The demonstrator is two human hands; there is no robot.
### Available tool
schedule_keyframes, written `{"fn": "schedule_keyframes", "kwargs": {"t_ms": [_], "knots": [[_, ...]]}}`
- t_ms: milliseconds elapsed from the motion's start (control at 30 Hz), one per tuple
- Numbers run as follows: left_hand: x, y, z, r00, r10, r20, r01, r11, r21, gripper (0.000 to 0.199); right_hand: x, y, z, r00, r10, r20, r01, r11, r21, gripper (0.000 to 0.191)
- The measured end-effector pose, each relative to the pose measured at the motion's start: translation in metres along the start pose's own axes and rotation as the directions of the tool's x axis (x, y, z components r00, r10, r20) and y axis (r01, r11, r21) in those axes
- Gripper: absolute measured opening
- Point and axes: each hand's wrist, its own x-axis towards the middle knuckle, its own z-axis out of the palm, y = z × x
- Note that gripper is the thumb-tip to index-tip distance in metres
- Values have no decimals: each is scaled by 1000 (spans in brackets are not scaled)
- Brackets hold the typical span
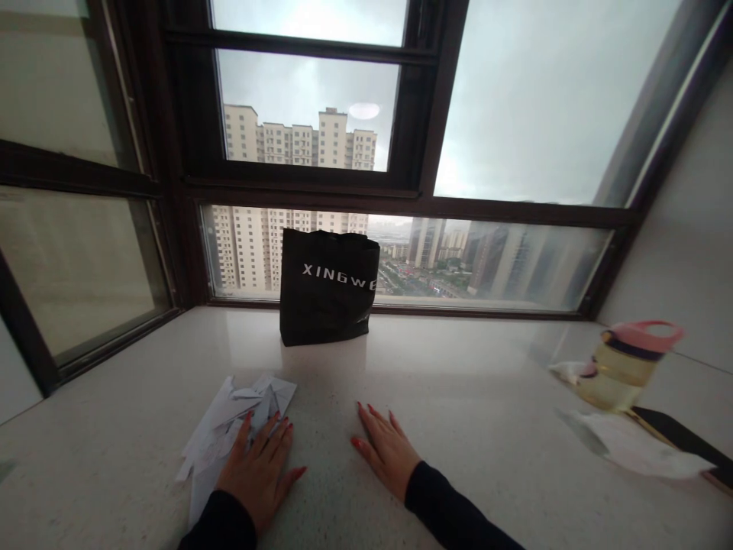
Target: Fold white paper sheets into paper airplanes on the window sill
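Head view: left hand (257,466) laid over a loose pile of creased white paper sheets (209,428), right hand (388,452) empty.
From my remote station I find the pile on the white speckled counter (321,508), front left, short of the upright black bag with pale lettering (327,302) by the window. The left grip is spread, fingers over the sheets, thumb apart, clamped on nothing; I cannot tell how hard it presses. The right grip lies palm down on the counter, fingers slightly apart, beside no object. I judge the step in hand to be steadying the sheets; any lift would call for fingertips under an edge and an opposing thumb.
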Motion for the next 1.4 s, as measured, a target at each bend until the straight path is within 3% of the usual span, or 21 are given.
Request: {"fn": "schedule_keyframes", "kwargs": {"t_ms": [167, 333, 533, 800, 933, 1167, 1400], "knots": [[18, 32, 1, 997, 54, -49, -58, 994, -94, 46, -2, -1, 4, 998, -49, -28, 47, 998, -44, 52], [25, 62, 36, 997, 81, 3, -78, 963, -259, 50, -2, 1, 5, 997, -62, -44, 58, 995, -86, 50], [18, 60, 70, 989, 136, -58, -148, 943, -300, 55, -1, 1, 5, 997, -68, -22, 66, 992, -109, 47], [16, 60, 91, 989, 135, -66, -147, 953, -264, 53, -2, 2, 8, 995, -75, -59, 67, 988, -136, 42], [19, 58, 87, 982, 164, -95, -181, 957, -228, 53, -1, 1, 5, 997, -67, -25, 63, 989, -136, 42], [29, 53, 47, 974, 213, -74, -222, 962, -158, 44, -1, 1, 4, 998, -63, -11, 60, 989, -138, 43], [32, 54, 48, 978, 198, -63, -204, 970, -132, 44, -1, 2, 5, 997, -72, -21, 68, 987, -146, 42]]}}
